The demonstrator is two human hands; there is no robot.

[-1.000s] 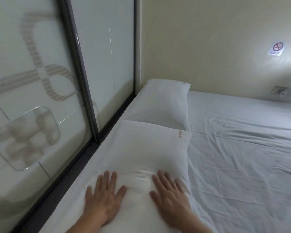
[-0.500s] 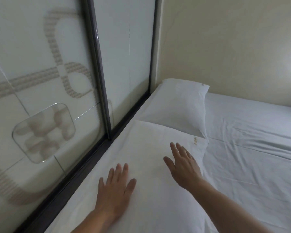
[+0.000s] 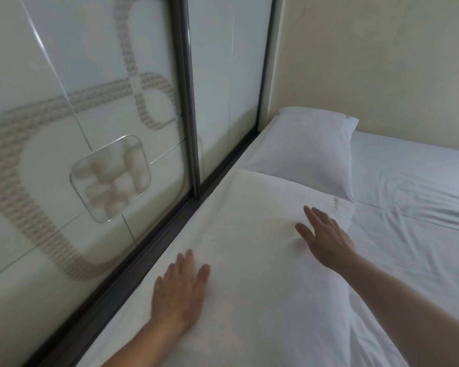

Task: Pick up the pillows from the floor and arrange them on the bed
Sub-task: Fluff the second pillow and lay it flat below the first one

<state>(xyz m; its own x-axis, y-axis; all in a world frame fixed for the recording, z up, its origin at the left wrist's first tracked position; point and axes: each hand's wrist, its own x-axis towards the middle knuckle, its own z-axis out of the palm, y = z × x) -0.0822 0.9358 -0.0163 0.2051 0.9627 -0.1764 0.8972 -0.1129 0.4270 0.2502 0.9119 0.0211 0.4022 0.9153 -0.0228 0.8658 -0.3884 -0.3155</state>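
Two white pillows lie end to end on the bed, along its left edge beside the glass wall. The near pillow has a small gold mark at its far right corner. My left hand rests flat on its near left part, fingers spread. My right hand lies flat on its right side, close to the gold mark, fingers apart. The far pillow sits in the corner against the beige wall, untouched. Neither hand grips anything.
A frosted glass partition with a dark metal frame runs along the bed's left side. A beige wall closes the far end. White wrinkled sheet covers the bed to the right of the pillows.
Both hands slid forward over the near pillow, the right hand farthest, toward its far right corner. The view turned left, showing more glass.
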